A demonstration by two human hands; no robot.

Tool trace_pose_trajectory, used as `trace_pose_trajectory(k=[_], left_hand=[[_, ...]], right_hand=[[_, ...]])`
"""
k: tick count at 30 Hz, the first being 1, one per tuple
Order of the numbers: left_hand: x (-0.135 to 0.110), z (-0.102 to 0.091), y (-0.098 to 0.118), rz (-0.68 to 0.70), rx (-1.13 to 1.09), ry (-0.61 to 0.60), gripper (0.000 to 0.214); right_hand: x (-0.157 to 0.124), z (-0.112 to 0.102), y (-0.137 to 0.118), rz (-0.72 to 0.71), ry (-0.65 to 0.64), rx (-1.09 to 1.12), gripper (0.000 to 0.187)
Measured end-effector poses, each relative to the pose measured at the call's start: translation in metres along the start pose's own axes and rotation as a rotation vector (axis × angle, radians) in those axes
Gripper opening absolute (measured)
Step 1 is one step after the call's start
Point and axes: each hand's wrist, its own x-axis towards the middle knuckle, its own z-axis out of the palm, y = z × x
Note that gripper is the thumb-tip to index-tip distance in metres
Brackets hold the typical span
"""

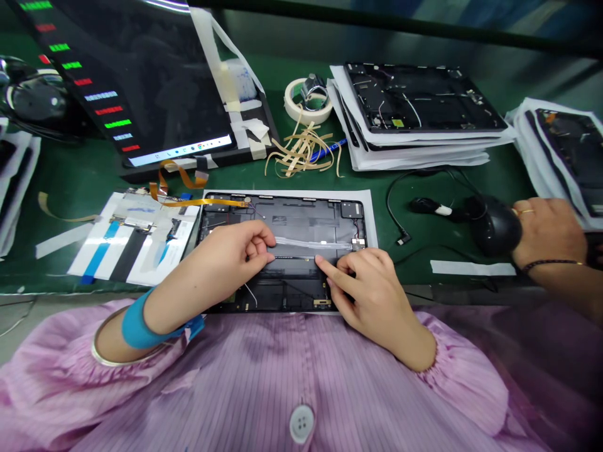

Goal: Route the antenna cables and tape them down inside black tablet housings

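Observation:
An opened black tablet shell (301, 220) lies on a white sheet at the near edge of the green mat. My left hand (230, 257) is curled, its thumb and fingers pinching the left end of a thin clear strip (311, 243) that runs across the shell. My right hand (367, 295) rests on the shell's lower right, index finger stretched out and pressing just below the strip, the other fingers bent. An orange flex cable (188, 188) runs from the shell's top left toward a lit screen.
A propped tablet (141, 94) shows coloured bars at the back left. A tape roll (308, 100) and loose paper strips (301, 150) lie behind the shell. Stacked shells (424, 100) stand at the back right. Another person's hand (546, 232) holds a black scanner at the right.

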Motion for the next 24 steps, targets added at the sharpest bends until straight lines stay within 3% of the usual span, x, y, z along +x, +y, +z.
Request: trace_pose_trajectory(k=[10, 24], left_hand=[[0.003, 0.001, -0.002, 0.018, 0.001, 0.006, 0.010], [0.001, -0.002, -0.006, 0.094, -0.050, 0.037, 0.011]], right_hand=[[0.007, -0.002, -0.008, -0.014, -0.079, -0.025, 0.039], [0.014, 0.000, -0.015, -0.056, -0.086, -0.115, 0.039]])
